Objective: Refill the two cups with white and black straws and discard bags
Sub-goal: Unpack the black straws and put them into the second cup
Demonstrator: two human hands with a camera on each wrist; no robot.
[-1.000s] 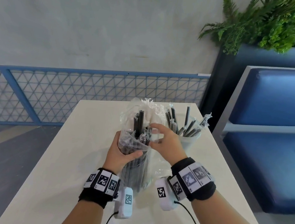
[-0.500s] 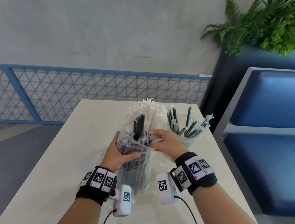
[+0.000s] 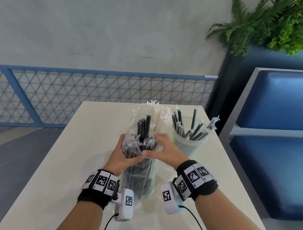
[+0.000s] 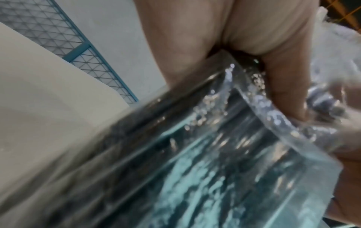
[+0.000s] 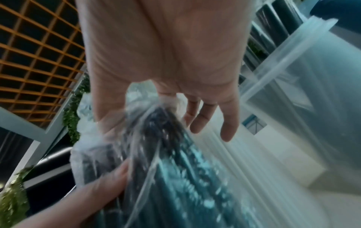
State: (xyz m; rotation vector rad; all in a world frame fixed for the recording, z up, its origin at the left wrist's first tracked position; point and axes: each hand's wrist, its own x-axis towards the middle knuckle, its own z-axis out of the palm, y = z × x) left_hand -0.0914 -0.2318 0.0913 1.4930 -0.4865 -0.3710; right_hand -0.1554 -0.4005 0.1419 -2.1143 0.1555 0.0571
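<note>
Plastic bag (image 3: 139,170): clear, upright at desk (image 3: 52,161) centre, packed with black straws (image 3: 143,127) poking out on top.
Left hand (image 3: 124,154): at the bag's 9 o'clock, fingers and thumb wrapped round its upper part.
Right hand (image 3: 164,150): at the bag's 3 o'clock, thumb and forefinger pinching the crumpled film near the opening; other fingers loosely extended.
White straws (image 3: 158,115): bundle at 12 o'clock, just behind the bag.
Cup (image 3: 190,143): clear, at 2 o'clock, holds a few wrapped black straws, leaning.
</note>
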